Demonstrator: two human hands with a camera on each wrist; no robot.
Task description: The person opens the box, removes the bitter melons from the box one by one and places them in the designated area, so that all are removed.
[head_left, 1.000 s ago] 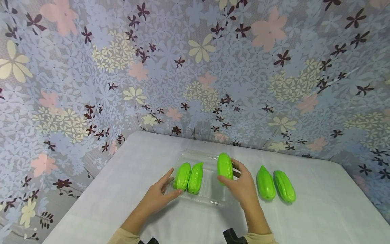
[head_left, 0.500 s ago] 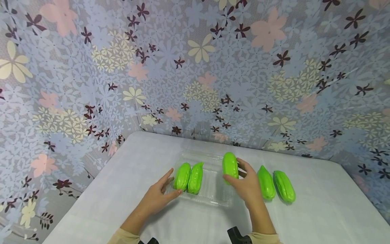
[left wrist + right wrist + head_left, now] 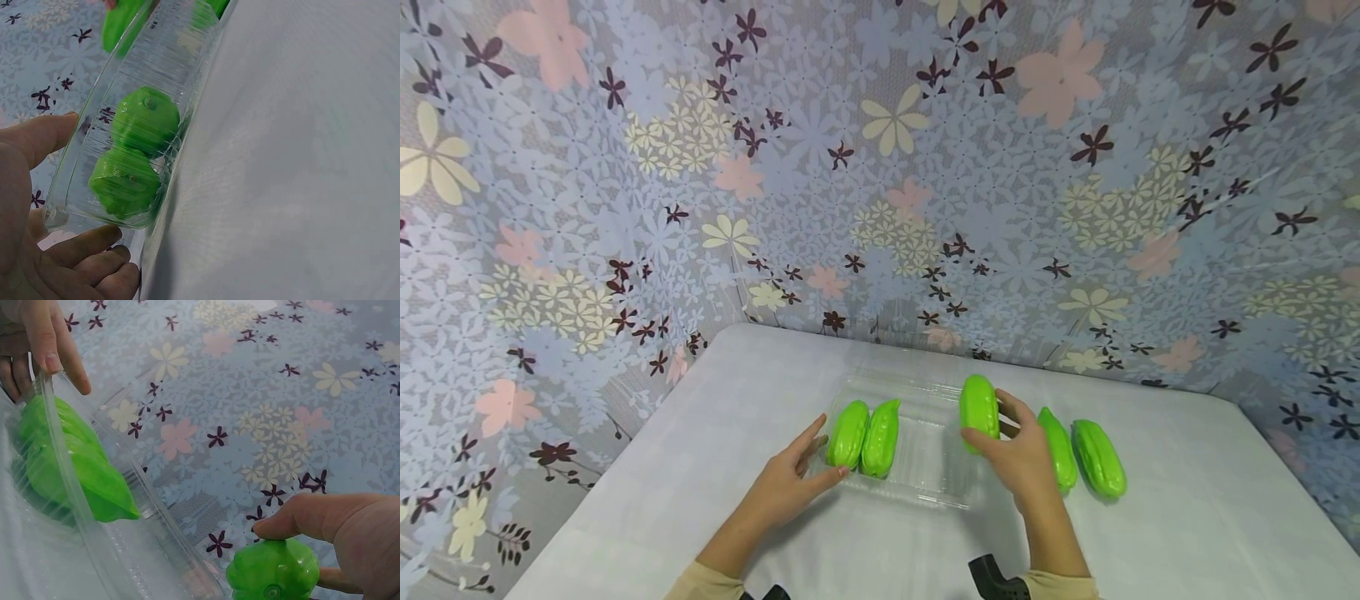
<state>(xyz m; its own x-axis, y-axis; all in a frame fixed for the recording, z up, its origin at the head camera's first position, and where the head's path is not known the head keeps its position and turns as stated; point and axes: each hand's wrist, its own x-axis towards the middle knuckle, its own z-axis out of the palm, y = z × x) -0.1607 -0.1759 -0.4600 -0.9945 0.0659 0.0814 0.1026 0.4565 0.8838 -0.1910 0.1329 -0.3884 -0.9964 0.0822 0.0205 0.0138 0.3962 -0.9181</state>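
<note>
A clear plastic container (image 3: 925,497) lies on the table with two glossy, ribbed green toy vegetables (image 3: 848,435) side by side in its left part. My left hand (image 3: 786,483) holds the container's left end, thumb at the near rim and fingers round the side. In my right hand (image 3: 1018,450) is another ribbed green toy vegetable (image 3: 977,407), pinched between thumb and fingers and raised at the container's right edge. The right wrist view shows the lobed end of this held vegetable (image 3: 273,572) beside the container's rim.
Two more green toy vegetables, one partly behind my right hand (image 3: 1060,454) and one farther right (image 3: 1099,460), lie on the white-covered table (image 3: 1187,517). A flowered wall covering (image 3: 880,208) rises behind the table's back edge.
My right hand has moved to the right with the green toy vegetable, from over the container's right part to its right edge. The left hand and the container stay put.
</note>
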